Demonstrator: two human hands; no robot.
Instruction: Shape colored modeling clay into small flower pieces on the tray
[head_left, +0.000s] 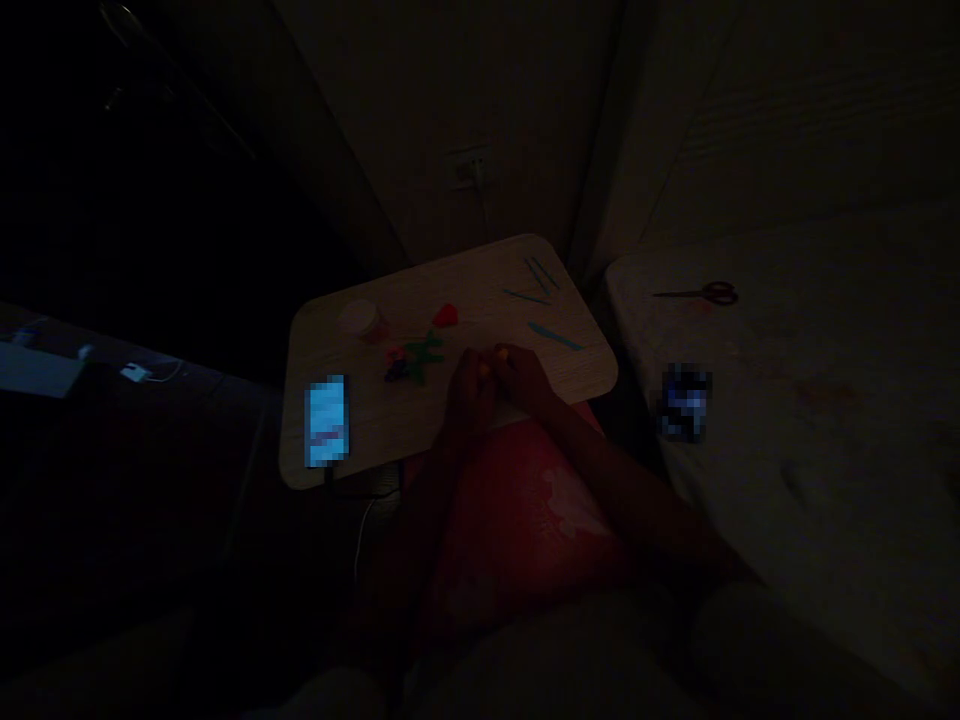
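In my dim feed, both hands meet over the near edge of the small table (480, 278). The right hand (521, 378) has its fingers curled in, nearly closed on a yellow-orange piece (502, 354). The left hand (471, 385) is bent against it from 9 o'clock; it is too dark for me to tell how firmly its fingers close. Orange shows in two spots between the hands, and I can't tell whether that is one piece or two.

Clocking from the hands, I count one green branching piece (425, 352) at 9 to 10, with one pinkish-orange piece (395, 353) and one dark blue piece (394, 372) beside it. One red piece (445, 316) lies at 10 to 11, and one pale-lidded tub (363, 320) near 10. Three thin teal sticks (527, 297) are at 1, one flat teal tool (556, 336) at 2. One lit phone (327, 421) lies towards 8. One pair of scissors (718, 293) rests between 2 and 3, on the pale surface (780, 400).
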